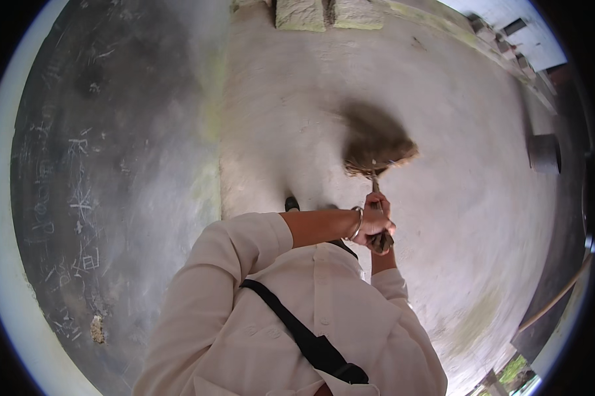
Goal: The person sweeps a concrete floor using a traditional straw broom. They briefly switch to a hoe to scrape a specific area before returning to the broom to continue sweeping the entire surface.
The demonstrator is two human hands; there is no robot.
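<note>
Before me is a broom with a brown bristle head, blurred and fanned out low over the pale floor. My left hand, wearing a bracelet at the wrist, grips the upper part of its short handle, near the end that sticks out toward me. Just beyond it, closer to the broom head, my right hand is closed round the same handle; my left hand partly hides it. Both arms are in light sleeves, and a black strap crosses my chest.
A dark wall with chalk-like markings rises at the left. Stone blocks stand at the far side. To the right are a grey cylindrical container and a leaning wooden pole. A dark shoe shows below me.
</note>
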